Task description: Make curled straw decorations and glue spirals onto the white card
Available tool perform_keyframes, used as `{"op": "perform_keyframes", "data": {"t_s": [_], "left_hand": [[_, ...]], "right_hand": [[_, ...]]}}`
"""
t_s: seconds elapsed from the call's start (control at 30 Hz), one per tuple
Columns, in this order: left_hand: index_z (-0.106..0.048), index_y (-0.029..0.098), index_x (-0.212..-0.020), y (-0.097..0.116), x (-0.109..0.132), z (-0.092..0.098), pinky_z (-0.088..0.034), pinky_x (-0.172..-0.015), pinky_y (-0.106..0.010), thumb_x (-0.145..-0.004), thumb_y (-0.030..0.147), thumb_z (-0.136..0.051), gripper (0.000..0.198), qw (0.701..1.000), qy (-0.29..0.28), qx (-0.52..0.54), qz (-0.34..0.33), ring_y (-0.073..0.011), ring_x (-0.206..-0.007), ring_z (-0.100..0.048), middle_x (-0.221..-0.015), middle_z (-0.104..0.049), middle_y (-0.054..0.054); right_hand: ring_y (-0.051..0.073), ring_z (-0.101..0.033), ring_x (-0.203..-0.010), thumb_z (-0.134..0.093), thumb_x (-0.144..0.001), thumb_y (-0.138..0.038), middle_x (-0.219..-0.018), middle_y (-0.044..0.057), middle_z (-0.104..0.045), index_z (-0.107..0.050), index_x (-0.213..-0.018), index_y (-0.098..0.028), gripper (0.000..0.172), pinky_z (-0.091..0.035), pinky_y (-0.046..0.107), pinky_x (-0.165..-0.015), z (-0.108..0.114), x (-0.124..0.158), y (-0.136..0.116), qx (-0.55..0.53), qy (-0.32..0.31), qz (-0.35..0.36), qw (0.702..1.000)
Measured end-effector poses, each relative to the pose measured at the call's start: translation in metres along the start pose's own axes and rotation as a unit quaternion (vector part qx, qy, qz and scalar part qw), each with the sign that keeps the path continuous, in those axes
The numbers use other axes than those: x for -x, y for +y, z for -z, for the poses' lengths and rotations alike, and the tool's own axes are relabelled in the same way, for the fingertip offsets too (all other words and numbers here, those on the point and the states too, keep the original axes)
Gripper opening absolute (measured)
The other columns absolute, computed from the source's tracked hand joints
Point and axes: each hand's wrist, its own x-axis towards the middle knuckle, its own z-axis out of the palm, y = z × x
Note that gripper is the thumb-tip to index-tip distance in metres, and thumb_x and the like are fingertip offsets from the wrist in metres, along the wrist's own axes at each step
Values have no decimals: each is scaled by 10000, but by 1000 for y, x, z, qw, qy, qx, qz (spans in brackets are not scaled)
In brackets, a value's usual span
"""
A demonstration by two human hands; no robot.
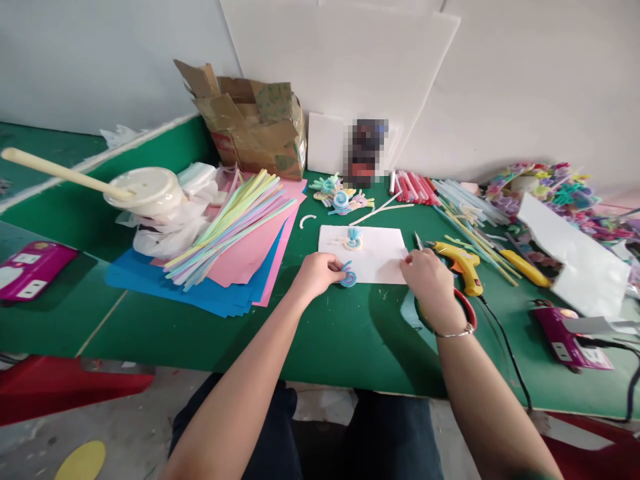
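Note:
My left hand (316,272) pinches a small blue and pink coiled spiral (349,275) at the near edge of a white paper sheet (380,260) on the green table (320,333). A second small blue and cream ornament (353,239) lies on the sheet's far part. My right hand (428,279) rests curled at the sheet's right edge, fingers closed; what they hold is hidden. A yellow glue gun (463,265) lies just right of that hand.
Pastel straws (235,217) lie on pink and blue paper sheets (220,280) at left, near a cream lidded cup (145,190). A cardboard box (250,123) stands at the back. Finished ornaments (337,193), red sticks (413,187) and purple packs (570,337) lie around.

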Motion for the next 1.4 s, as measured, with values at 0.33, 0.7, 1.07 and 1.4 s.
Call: {"op": "perform_keyframes", "data": {"t_s": [0.33, 0.7, 1.07, 1.4], "left_hand": [[-630, 170, -598, 9, 1, -5, -453, -613, -243, -606, 176, -708, 78, 995, 55, 42, -71, -158, -663, -621, -652, -664, -5], [-638, 169, -610, 8, -1, -12, -466, -617, -248, -605, 170, -711, 73, 995, 34, 52, -78, -157, -648, -622, -632, -654, 6], [-648, 158, -623, 2, -4, -12, -512, -615, -277, -540, 263, -784, 191, 987, -13, 146, -60, -151, -636, -605, -620, -629, 1], [-662, 167, -662, -11, -21, -8, -459, -583, -245, -568, 251, -741, 149, 991, 69, 75, -89, -156, -645, -617, -663, -671, -11]], "right_hand": [[124, -505, -605, -575, -826, -341, -788, 40, -619, -693, -836, -184, 196, -418, 261, -551, -13, -4, -16, -410, 61, 237, 879], [112, -484, -598, -619, -812, -405, -758, 23, -604, -662, -773, -190, 223, -406, 257, -546, -24, -2, -15, -449, 10, 287, 846], [129, -510, -637, -597, -826, -405, -706, 17, -587, -609, -694, -194, 249, -403, 264, -559, -22, -5, -13, -451, 38, 291, 843], [82, -508, -515, -692, -745, -357, -700, -3, -580, -660, -704, -175, 189, -410, 220, -444, 7, 18, -8, -527, -295, 371, 705]]}}
